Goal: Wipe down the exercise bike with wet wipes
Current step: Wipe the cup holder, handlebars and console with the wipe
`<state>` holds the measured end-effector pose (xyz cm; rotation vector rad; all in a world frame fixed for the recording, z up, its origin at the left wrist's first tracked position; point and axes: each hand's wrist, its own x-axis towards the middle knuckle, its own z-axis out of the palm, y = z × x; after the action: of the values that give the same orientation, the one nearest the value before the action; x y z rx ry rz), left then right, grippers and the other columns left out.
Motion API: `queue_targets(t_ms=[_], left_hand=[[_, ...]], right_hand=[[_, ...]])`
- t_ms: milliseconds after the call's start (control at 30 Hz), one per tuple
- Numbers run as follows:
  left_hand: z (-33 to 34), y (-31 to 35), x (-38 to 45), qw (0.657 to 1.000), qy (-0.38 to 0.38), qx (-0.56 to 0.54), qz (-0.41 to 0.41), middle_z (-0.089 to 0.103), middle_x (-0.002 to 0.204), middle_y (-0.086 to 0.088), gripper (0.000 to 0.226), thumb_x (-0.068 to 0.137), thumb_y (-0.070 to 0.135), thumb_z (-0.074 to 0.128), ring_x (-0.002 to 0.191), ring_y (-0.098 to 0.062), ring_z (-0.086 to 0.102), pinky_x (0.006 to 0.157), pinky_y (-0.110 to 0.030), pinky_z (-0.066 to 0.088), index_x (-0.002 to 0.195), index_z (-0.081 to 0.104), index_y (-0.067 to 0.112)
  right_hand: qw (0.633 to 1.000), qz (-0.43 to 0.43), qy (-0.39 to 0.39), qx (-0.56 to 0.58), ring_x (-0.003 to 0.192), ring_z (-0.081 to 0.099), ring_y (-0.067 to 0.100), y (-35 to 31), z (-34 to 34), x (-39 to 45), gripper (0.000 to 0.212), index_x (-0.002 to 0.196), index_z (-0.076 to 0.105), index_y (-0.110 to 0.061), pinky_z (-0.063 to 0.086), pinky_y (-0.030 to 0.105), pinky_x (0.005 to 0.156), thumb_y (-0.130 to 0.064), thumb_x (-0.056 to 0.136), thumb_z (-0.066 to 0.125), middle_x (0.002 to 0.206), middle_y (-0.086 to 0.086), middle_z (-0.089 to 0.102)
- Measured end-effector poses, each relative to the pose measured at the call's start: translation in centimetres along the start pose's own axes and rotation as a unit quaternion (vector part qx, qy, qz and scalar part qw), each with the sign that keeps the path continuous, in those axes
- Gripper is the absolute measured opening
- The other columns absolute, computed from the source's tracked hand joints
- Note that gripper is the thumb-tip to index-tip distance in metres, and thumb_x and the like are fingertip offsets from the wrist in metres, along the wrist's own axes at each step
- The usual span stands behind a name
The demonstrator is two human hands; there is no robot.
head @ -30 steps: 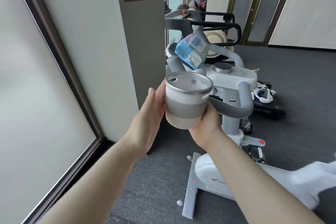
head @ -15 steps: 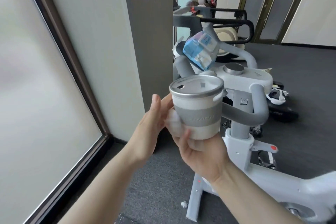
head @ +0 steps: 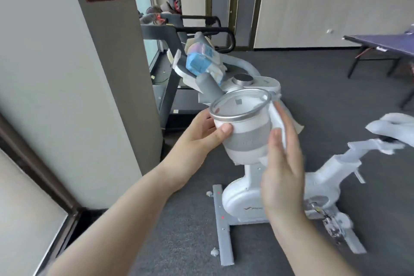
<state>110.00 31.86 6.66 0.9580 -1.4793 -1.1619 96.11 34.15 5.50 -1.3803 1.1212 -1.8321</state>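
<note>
Holding the cup [head: 243,132], your left hand [head: 197,134] has its grip curled round it. Your right hand [head: 283,170] presses a wipe [head: 280,119] against it, fingers straight.

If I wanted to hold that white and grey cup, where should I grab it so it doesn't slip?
Probably round the grey band in the middle of the cup, coming in from the side. The cup is tilted, its body is round and gets narrower toward the bottom, and the metal rim on top looks smooth. The left hand grips it from the side with the thumb just above the band.
</note>
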Motion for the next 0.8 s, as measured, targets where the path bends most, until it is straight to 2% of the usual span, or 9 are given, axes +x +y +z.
queue_targets(t_ms=[100, 200, 300, 400, 467, 567, 667, 733, 800], left_hand=[[-0.5, -0.7, 0.1, 0.999, -0.001, -0.034, -0.005, 0.062, 0.130, -0.004, 0.052, 0.088, 0.037, 0.066, 0.125, -0.020, 0.056, 0.109, -0.047, 0.039, 0.132, 0.051, 0.015], [-0.9, -0.5, 0.1, 0.999, -0.021, -0.044, -0.010, 0.065, 0.126, -0.003, 0.041, 0.093, 0.030, 0.060, 0.120, -0.019, 0.059, 0.108, -0.045, 0.041, 0.130, 0.053, 0.014], [-1.1, -0.1, -0.3, 0.995, -0.065, -0.073, -0.020, 0.062, 0.131, 0.001, 0.034, 0.103, 0.025, 0.042, 0.124, -0.017, 0.056, 0.108, -0.043, 0.040, 0.135, 0.053, 0.020], [-0.6, 0.3, -1.1, 0.989, -0.090, -0.118, -0.026, 0.055, 0.141, 0.005, 0.040, 0.106, 0.029, 0.029, 0.132, -0.015, 0.049, 0.114, -0.047, 0.033, 0.143, 0.044, 0.025], [-0.2, 0.0, -1.9, 0.985, -0.113, -0.130, -0.004, 0.051, 0.144, 0.005, 0.041, 0.106, 0.033, 0.031, 0.135, -0.016, 0.046, 0.115, -0.048, 0.029, 0.146, 0.039, 0.028], [-0.2, -0.6, -3.3, 0.988, -0.088, -0.124, 0.019, 0.056, 0.139, -0.001, 0.043, 0.099, 0.027, 0.047, 0.133, -0.020, 0.049, 0.114, -0.047, 0.030, 0.142, 0.044, 0.022], [-0.8, -0.6, -4.0, 0.986, 0.024, -0.160, -0.031, 0.067, 0.120, -0.016, 0.038, 0.093, 0.029, 0.062, 0.114, -0.029, 0.063, 0.106, -0.049, 0.041, 0.122, 0.059, 0.005], [-1.5, -0.7, -3.9, 0.972, 0.073, -0.210, -0.072, 0.067, 0.102, -0.021, 0.040, 0.089, 0.029, 0.065, 0.093, -0.033, 0.065, 0.087, -0.044, 0.047, 0.109, 0.059, -0.005], [-2.2, -0.4, -3.3, 0.963, 0.110, -0.233, -0.081, 0.062, 0.082, -0.019, 0.029, 0.085, 0.028, 0.066, 0.073, -0.027, 0.058, 0.070, -0.037, 0.044, 0.088, 0.060, 0.000]], right_hand=[[0.966, -0.135, -0.013, -0.219, 0.149, 0.004, 0.014, 3.1, 3.3, -3.6, 0.055, 0.153, 0.013, -0.013, 0.008, 0.029, 0.120, -0.023, 0.101, 0.028, 0.162, 0.001, 0.006], [0.917, -0.185, -0.019, -0.354, 0.149, -0.005, 0.022, 5.5, 4.0, -5.5, 0.064, 0.154, -0.004, -0.014, 0.000, 0.034, 0.120, -0.025, 0.099, 0.027, 0.162, 0.001, -0.010], [0.888, -0.210, 0.021, -0.408, 0.149, -0.003, 0.023, 5.2, 4.1, -2.9, 0.060, 0.153, -0.004, -0.013, 0.002, 0.036, 0.121, -0.037, 0.103, 0.018, 0.162, 0.006, -0.005], [0.848, -0.218, 0.047, -0.481, 0.149, -0.005, 0.024, 5.8, 4.3, -2.2, 0.069, 0.153, -0.005, -0.009, 0.011, 0.039, 0.120, -0.032, 0.100, 0.033, 0.161, 0.009, -0.008], [0.812, -0.270, 0.004, -0.518, 0.149, -0.007, 0.019, 7.1, 4.0, -3.6, 0.076, 0.153, -0.006, -0.016, 0.020, 0.040, 0.115, -0.022, 0.094, 0.041, 0.161, -0.001, -0.012], [0.825, -0.299, -0.101, -0.470, 0.149, 0.004, 0.015, 7.4, 3.9, -4.5, 0.075, 0.154, 0.004, -0.022, 0.011, 0.041, 0.120, -0.010, 0.090, 0.041, 0.161, -0.011, 0.000], [0.884, -0.280, -0.188, -0.323, 0.143, 0.031, 0.017, 4.5, 4.9, -4.3, 0.055, 0.145, 0.038, -0.011, 0.025, 0.048, 0.115, -0.006, 0.091, 0.044, 0.152, 0.000, 0.038], [0.895, -0.300, -0.200, -0.262, 0.125, 0.052, 0.019, 2.3, 4.2, -3.9, 0.035, 0.125, 0.062, -0.006, 0.037, 0.048, 0.106, -0.007, 0.092, 0.050, 0.127, 0.004, 0.063], [0.900, -0.348, -0.148, -0.215, 0.104, 0.064, 0.020, 0.2, 2.5, -3.2, 0.025, 0.103, 0.072, -0.002, 0.048, 0.044, 0.091, -0.008, 0.089, 0.053, 0.107, 0.005, 0.070]])
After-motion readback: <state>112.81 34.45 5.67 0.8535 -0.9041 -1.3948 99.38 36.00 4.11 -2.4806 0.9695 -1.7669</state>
